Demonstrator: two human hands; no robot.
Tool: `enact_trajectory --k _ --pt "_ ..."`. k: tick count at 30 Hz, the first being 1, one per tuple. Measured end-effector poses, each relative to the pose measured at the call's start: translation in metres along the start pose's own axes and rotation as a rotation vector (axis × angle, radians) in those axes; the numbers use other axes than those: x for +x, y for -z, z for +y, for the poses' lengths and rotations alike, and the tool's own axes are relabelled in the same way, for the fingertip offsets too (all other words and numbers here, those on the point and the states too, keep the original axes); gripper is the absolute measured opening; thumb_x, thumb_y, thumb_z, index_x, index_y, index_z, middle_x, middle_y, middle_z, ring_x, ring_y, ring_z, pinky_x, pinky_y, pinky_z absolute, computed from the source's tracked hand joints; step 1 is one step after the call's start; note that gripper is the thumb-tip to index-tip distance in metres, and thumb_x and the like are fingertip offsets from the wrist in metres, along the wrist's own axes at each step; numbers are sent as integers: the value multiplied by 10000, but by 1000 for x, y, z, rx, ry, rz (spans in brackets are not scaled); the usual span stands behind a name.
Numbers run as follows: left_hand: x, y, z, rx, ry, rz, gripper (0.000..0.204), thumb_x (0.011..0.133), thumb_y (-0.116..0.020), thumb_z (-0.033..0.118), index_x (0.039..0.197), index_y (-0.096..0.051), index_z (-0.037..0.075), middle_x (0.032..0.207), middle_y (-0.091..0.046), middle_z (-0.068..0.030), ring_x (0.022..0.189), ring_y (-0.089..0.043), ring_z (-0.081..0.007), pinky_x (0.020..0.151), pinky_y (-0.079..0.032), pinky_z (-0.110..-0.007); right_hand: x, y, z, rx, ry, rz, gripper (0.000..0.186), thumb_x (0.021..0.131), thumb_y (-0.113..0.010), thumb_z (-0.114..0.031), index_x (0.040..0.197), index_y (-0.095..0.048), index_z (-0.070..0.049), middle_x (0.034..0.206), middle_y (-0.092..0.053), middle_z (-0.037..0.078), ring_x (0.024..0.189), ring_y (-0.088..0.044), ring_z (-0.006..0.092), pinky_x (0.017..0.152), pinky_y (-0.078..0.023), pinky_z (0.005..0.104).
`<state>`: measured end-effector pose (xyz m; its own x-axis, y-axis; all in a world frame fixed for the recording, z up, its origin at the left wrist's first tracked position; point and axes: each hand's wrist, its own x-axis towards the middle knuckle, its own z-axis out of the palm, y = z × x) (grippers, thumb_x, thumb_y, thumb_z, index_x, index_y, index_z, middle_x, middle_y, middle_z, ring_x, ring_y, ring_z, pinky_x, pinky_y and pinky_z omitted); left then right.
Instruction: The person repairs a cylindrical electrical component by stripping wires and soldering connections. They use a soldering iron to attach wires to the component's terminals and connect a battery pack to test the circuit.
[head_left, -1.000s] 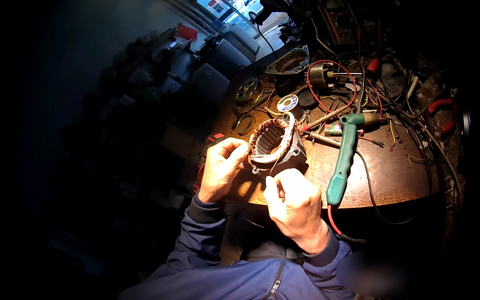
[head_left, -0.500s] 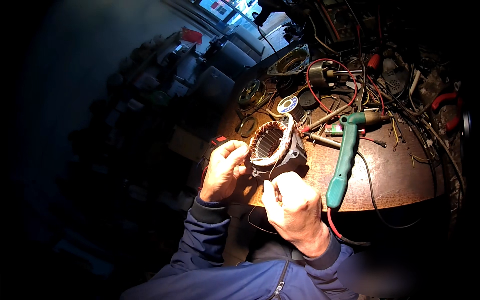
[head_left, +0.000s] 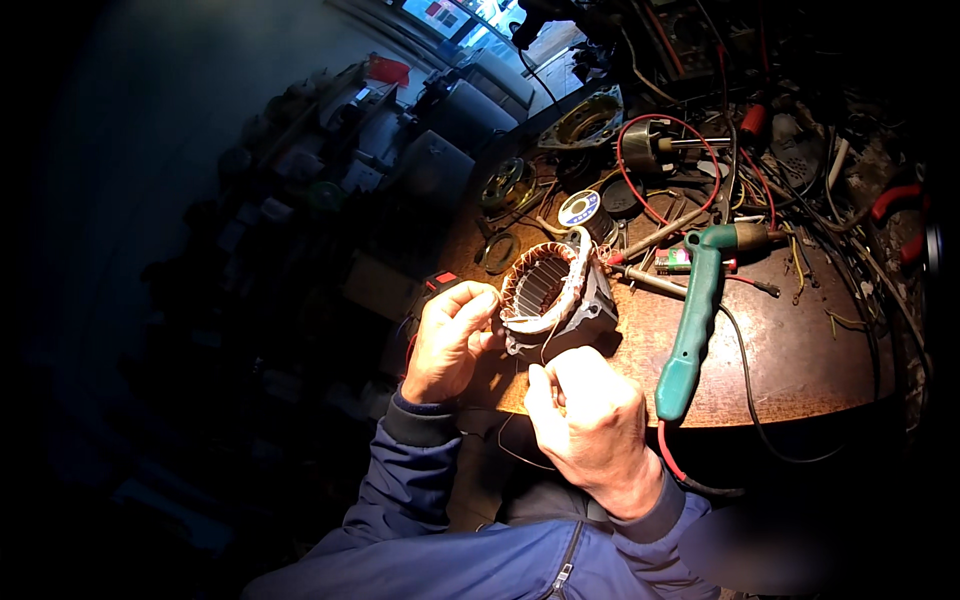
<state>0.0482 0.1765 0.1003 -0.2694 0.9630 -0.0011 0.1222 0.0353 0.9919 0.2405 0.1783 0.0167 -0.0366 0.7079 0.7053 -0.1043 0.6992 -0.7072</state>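
A motor stator with a dark metal body, copper windings and pale lacing sits on the worn wooden table. My left hand is pinched closed at the stator's left rim; what lies between thumb and finger is too small to make out. My right hand is closed below the stator, gripping a thin thread or wire that runs down from its windings. A slack loop of it hangs past the table edge, between my forearms.
A green soldering gun lies right of my right hand. A solder spool, a metal rotor, red-handled pliers and tangled cables crowd the back and right. A red-and-black object lies behind my left hand.
My right hand has drawn slightly down from the stator. A slack loop of thread now hangs more visibly below the table edge. My left hand stays at the rim, with little movement.
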Motion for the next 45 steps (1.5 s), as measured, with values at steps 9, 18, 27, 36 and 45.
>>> enact_trajectory --k 9,18,27,36,45 --pt "0 1 1 12 8 5 145 1044 -701 152 1072 -688 9 855 -616 -9 727 -610 -99 638 -539 -228 -1 -2 2 -5 -19 1 211 897 -761 -74 796 -578 -46 753 -531 95 664 -609 278 551 -513 395" --pt "-1 0 1 -10 14 18 124 1035 -700 114 1076 -684 -2 865 -634 -17 715 -620 -93 616 -544 -214 -3 -4 5 -18 -9 3 218 900 -765 -87 801 -574 -53 751 -530 95 649 -608 280 545 -513 395" --pt "1 14 -4 -7 11 -22 132 1019 -721 102 1099 -698 -1 939 -683 -26 775 -648 -95 674 -577 -238 -1 1 4 -82 84 -29 193 908 -755 -89 800 -601 -43 780 -530 79 722 -610 250 558 -521 373" --pt "-1 3 -1 -2 -8 6 110 1025 -701 88 1086 -695 -4 872 -647 -16 741 -650 -103 643 -572 -229 -2 1 2 -19 -6 -27 190 896 -765 -76 798 -606 -41 776 -538 83 714 -608 257 570 -528 374" --pt "1 21 -9 13 -61 -115 152 1010 -723 59 1150 -687 11 1063 -726 -55 891 -705 -132 746 -616 -282 1 3 -1 51 -18 -19 143 891 -767 10 847 -633 -10 762 -601 119 590 -624 272 550 -503 381"
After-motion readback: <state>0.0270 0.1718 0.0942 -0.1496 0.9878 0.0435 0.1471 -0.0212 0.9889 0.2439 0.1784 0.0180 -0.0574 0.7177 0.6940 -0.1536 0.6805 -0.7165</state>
